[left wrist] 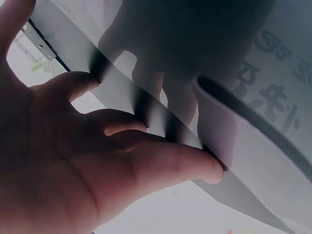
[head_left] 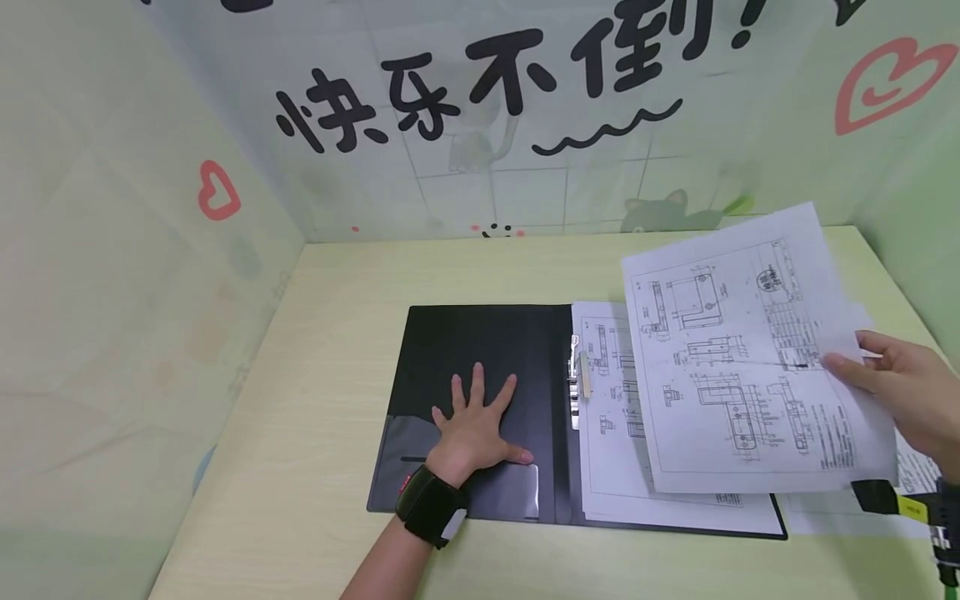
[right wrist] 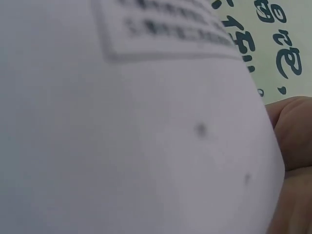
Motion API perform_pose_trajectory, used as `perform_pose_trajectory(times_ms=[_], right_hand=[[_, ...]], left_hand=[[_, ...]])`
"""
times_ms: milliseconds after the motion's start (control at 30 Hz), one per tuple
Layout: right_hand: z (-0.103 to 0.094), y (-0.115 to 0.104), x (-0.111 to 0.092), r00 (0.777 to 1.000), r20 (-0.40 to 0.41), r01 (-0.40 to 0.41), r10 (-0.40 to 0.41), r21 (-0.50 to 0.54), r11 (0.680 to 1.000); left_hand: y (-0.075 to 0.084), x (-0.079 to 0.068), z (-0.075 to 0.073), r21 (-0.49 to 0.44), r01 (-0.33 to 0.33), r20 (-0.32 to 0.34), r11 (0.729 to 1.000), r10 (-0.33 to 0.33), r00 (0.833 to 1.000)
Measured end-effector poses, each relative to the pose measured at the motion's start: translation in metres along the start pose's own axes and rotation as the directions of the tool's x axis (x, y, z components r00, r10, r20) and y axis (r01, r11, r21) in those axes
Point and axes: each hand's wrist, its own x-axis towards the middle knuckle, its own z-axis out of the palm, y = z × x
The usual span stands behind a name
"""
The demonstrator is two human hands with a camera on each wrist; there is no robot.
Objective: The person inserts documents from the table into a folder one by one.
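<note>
A black clip folder (head_left: 487, 333) lies spread out on the table. My left hand (head_left: 474, 425) rests flat on its left cover, fingers splayed, near a clear pocket (head_left: 517, 492). Under the metal clip (head_left: 575, 383) sit printed drawing sheets (head_left: 607, 475) on the folder's right side. Above them my right hand (head_left: 903, 387) pinches the right edge of a sheet of paper (head_left: 735, 358) with technical drawings, which is raised and tilted. In the right wrist view, that paper (right wrist: 146, 126) covers most of the hand (right wrist: 297, 141). Whether more than one sheet is pinched, I cannot tell.
More white paper (head_left: 840, 517) lies on the light wooden table (head_left: 330, 375), right of the folder and partly under the raised sheet. A printed backdrop (head_left: 495, 192) stands behind the table, with pale side walls left and right.
</note>
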Motion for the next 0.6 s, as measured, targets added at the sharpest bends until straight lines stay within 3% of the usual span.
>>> perform_pose_trajectory(times_ms=[367,600], right_hand=[[0.034,-0.004,0.009,0.986,0.119,0.124,-0.117,-0.050,0.991],[0.049,-0.007,0.012,0.985,0.127,0.125,-0.116,-0.066,0.990]], left_hand=[[0.000,-0.001,-0.001,-0.017,-0.004,0.002,1.000,0.004,1.000],[0.000,-0.001,-0.001,-0.028,-0.011,-0.002,1.000,0.011,1.000]])
